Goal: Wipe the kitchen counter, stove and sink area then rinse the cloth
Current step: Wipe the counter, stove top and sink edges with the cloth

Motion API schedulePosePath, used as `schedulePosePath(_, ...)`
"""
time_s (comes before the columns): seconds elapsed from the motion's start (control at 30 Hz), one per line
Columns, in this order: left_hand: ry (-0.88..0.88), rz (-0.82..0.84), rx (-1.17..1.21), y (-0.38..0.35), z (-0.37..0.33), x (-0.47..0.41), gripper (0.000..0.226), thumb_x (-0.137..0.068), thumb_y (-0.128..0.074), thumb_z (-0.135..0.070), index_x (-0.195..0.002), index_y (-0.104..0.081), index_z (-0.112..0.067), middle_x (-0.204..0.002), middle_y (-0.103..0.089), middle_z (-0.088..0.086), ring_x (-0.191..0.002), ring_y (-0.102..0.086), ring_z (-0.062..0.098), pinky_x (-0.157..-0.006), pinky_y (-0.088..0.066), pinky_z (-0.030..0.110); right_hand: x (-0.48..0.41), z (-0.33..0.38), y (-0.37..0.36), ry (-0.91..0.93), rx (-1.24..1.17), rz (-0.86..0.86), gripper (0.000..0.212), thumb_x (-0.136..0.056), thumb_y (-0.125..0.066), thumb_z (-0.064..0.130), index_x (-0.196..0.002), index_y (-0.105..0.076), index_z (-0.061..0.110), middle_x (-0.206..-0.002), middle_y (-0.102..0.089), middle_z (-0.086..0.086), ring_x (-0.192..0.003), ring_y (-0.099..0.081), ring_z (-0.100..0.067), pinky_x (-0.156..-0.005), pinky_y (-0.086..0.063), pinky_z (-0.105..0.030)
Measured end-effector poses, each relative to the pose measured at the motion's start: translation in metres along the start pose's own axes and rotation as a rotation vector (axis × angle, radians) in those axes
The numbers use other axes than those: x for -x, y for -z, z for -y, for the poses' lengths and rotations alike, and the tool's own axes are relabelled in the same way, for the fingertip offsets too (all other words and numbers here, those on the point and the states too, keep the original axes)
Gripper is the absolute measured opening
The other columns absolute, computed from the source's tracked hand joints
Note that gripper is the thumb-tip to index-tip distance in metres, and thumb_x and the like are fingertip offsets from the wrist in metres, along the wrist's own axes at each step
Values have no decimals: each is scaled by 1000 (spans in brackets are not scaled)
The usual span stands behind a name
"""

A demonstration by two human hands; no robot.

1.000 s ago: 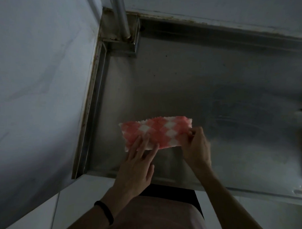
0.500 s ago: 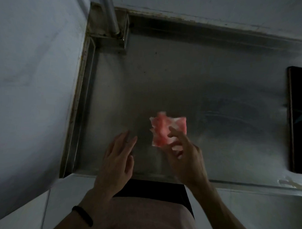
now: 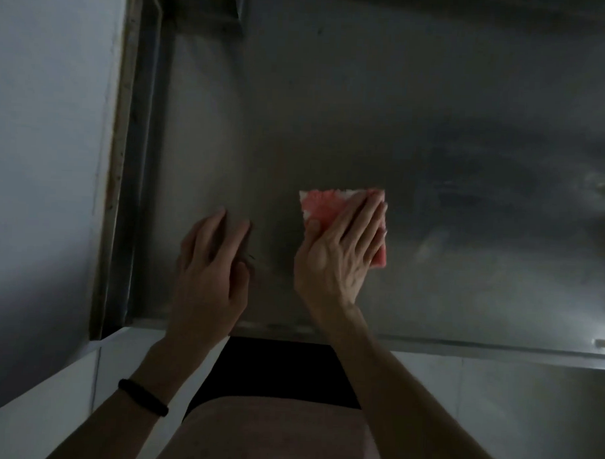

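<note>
Cloth [image 3: 324,206], folded small, lies on the steel worktop [image 3: 435,131] near its front edge, long axis front-to-back, pressed under the right hand's [image 3: 341,254] straight fingers. The left hand [image 3: 211,260], loosely spread and holding nothing, seemingly rests alongside.

Folded pink-and-white cloth [image 3: 324,207] — flat on steel counter [image 3: 435,131], mid-front

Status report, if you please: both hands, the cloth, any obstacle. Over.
Right hand flat on folded pink cloth, pressing it to steel counter. Left hand open beside it, holding nothing. No obstacle near the cloth.
</note>
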State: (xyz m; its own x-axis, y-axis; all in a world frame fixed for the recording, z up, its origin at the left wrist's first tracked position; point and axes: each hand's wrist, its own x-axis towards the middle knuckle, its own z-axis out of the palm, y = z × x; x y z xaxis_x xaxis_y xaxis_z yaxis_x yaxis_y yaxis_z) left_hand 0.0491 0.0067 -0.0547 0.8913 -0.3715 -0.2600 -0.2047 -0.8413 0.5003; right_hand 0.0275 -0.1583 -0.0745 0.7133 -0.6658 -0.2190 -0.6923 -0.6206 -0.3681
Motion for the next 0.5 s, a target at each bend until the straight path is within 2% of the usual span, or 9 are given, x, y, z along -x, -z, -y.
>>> schedulePosePath(0.13,-40,-35,-3,0,2,-5,56,-97,-55,-13,-154,-51,-11,-167,-33,18,-155,-26,39,-121,-35,60,-72,-24,6,203,129,-71,76,-107,-36,45,-163,-17,-3,-172,-12,-22,-161,-11,-36,-131,-5,-45)
schedulePosePath(0.27,-58,-70,7,6,-1,-13,58,-93,-62,-5,-151,-54,-8,-163,-39,19,-153,-32,39,-124,-31,53,-135,-31,18,247,131,-63,74,-108,-32,47,-164,-16,1,-173,-12,-20,-161,-10,-35,-131,-7,-49)
schedulePosePath(0.33,-72,-89,10,9,-4,-18,54,-94,-59,-5,-148,-55,-5,-161,-42,21,-151,-35,41,-122,-33,56,-117,-29,15,240,123,-72,73,-109,-32,46,-164,-19,0,-173,-14,-21,-161,-12,-35,-130,-10,-50)
schedulePosePath(0.4,-84,-94,21,11,-9,-24,52,-97,-55,-6,-148,-55,-4,-160,-41,22,-151,-35,40,-121,-35,56,-62,-35,6,281,100,-64,71,-110,-34,43,-163,-21,-2,-172,-15,-22,-161,-13,-35,-129,-13,-51)
schedulePosePath(0.5,-130,-75,29,9,-20,-37,55,-95,-60,-2,-150,-53,-4,-161,-40,21,-151,-35,39,-119,-38,59,49,-52,-11,394,87,69,74,-109,-37,46,-165,-15,2,-174,-6,-17,-162,-6,-30,-131,-7,-49)
